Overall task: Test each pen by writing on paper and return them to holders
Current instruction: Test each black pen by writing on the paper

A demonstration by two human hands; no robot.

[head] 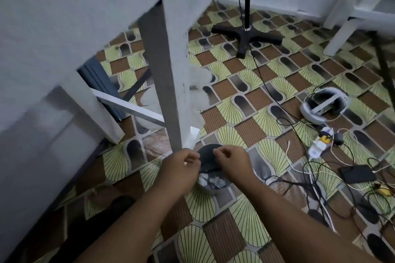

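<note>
No pen or pen holder shows in the head view. Both my hands hover close together above a small bin (215, 184) on the floor that holds crumpled white paper. Its black lid (208, 151) stands tilted up behind them. My left hand (183, 168) has its fingers curled, and a white speck shows under them; I cannot tell whether it grips anything. My right hand (232, 161) has thumb and fingers curled together with nothing visible between them.
A white table leg (171, 83) stands just behind the bin, with the table's underside to the left. A black stand base (245, 36), a white headset (318, 104), a power strip (318, 145) and tangled cables (310, 186) lie on the patterned floor to the right.
</note>
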